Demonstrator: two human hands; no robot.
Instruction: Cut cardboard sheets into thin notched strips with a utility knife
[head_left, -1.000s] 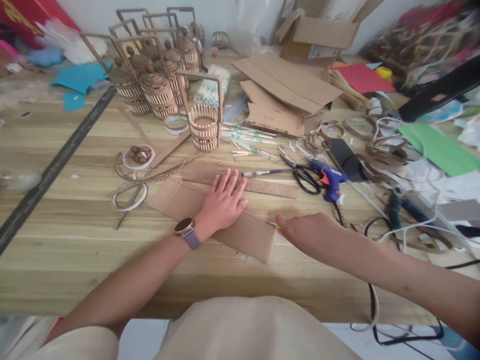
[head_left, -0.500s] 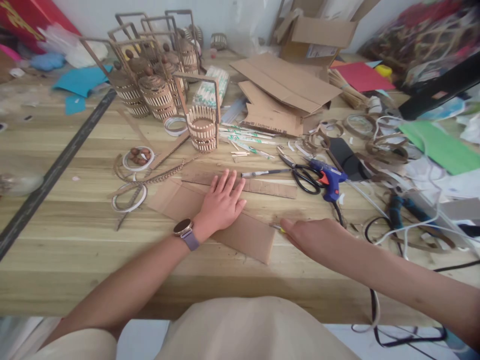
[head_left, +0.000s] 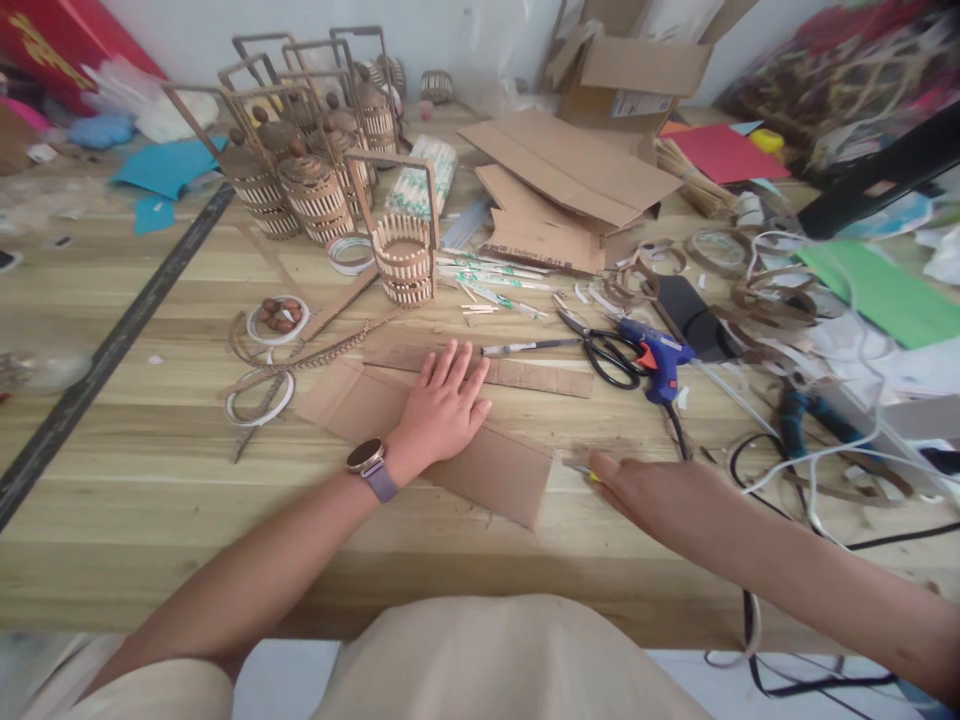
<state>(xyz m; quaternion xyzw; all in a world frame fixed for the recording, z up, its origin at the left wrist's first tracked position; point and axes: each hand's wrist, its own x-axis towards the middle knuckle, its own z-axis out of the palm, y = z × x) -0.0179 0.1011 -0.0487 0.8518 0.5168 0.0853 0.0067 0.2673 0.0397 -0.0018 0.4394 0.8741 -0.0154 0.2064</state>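
Observation:
My left hand (head_left: 444, 405) lies flat, fingers spread, pressing on a brown cardboard sheet (head_left: 495, 475) on the wooden table (head_left: 150, 500). A watch sits on that wrist. My right hand (head_left: 652, 490) is closed around a small yellow-tipped tool (head_left: 583, 468), probably a knife, just right of the sheet's right edge. A long cardboard strip (head_left: 540, 375) lies beyond the left fingers.
Black scissors (head_left: 611, 355) and a blue glue gun (head_left: 660, 355) lie right of the strip. Small cardboard baskets (head_left: 405, 255) stand at the back left, flattened boxes (head_left: 577, 170) behind. Cables and strip scraps (head_left: 787, 300) clutter the right. A dark ruler (head_left: 112, 345) crosses the left.
My right hand with the tool has slid to the right, away from the sheet's edge. The left hand has stayed pressed on the cardboard.

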